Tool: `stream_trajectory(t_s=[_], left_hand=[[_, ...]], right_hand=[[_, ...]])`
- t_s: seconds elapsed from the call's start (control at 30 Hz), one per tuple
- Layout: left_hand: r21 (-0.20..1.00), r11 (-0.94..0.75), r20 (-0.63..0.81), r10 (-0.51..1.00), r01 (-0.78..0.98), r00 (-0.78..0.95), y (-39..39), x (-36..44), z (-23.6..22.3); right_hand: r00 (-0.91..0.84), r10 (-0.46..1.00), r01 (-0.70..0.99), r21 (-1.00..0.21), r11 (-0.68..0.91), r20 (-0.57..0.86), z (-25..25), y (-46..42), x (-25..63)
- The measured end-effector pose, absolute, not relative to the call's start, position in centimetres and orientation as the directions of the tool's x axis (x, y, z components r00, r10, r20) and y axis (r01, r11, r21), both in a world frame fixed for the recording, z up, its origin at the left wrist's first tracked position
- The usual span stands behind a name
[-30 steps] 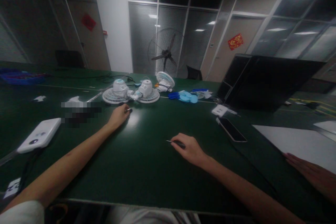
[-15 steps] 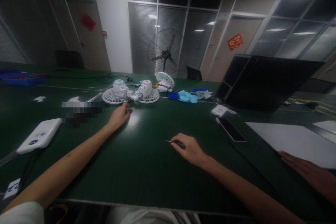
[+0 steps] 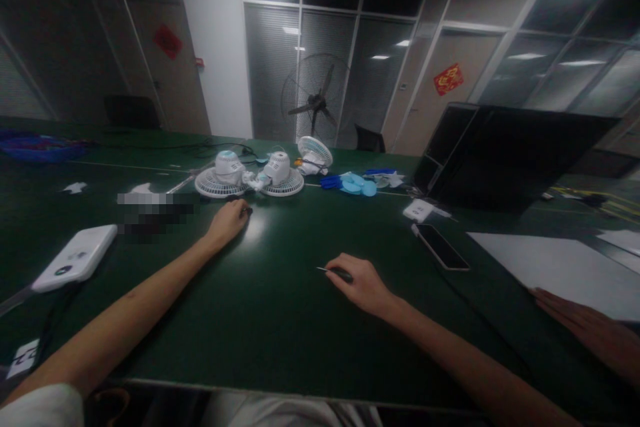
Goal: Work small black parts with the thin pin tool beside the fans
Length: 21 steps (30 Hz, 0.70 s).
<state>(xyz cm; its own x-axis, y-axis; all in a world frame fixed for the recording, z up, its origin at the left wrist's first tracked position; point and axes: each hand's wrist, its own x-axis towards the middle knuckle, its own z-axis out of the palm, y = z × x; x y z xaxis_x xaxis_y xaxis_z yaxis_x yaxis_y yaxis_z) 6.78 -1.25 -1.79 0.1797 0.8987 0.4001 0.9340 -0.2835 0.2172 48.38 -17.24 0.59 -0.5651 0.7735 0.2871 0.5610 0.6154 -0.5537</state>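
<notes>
My right hand (image 3: 361, 283) is closed around a small screwdriver (image 3: 342, 274). Its thin metal shaft points left, just above or on the green table (image 3: 280, 333). Farther out and to the left, my left hand (image 3: 229, 221) rests on the table with its fingers curled on a small dark object (image 3: 247, 211), too small and blurred to name. Just beyond that hand lie two white fan heads, a left one (image 3: 226, 177) and a right one (image 3: 280, 177), grilles down and side by side. Behind them to the right, a third small fan (image 3: 314, 155) leans tilted.
Blue and light-blue pieces (image 3: 356, 184) lie right of the fans. A phone (image 3: 443, 247), a white box (image 3: 418, 210), a monitor (image 3: 510, 157) and a white sheet (image 3: 555, 267) with another person's hand (image 3: 585, 323) are on the right. A white power bank (image 3: 77, 257) sits at left.
</notes>
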Motion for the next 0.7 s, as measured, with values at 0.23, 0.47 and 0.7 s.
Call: stream_trajectory(t_s=[0.23, 0.47, 0.7], left_hand=[[0.203, -0.286, 0.401, 0.897, 0.936, 0.187, -1.18, 6.77, -2.01], [0.202, -0.281, 0.392, 0.901, 0.938, 0.186, -1.31, 6.85, -1.88], [0.232, -0.284, 0.381, 0.907, 0.93, 0.182, -1.58, 7.06, -1.5]], right_hand=[[-0.569, 0.771, 0.56, -0.552, 0.618, 0.286, 0.56, -17.3, 48.41], [-0.565, 0.777, 0.571, -0.548, 0.612, 0.279, 0.44, -17.15, 48.41], [-0.564, 0.78, 0.576, -0.547, 0.607, 0.271, 0.29, -17.24, 48.5]])
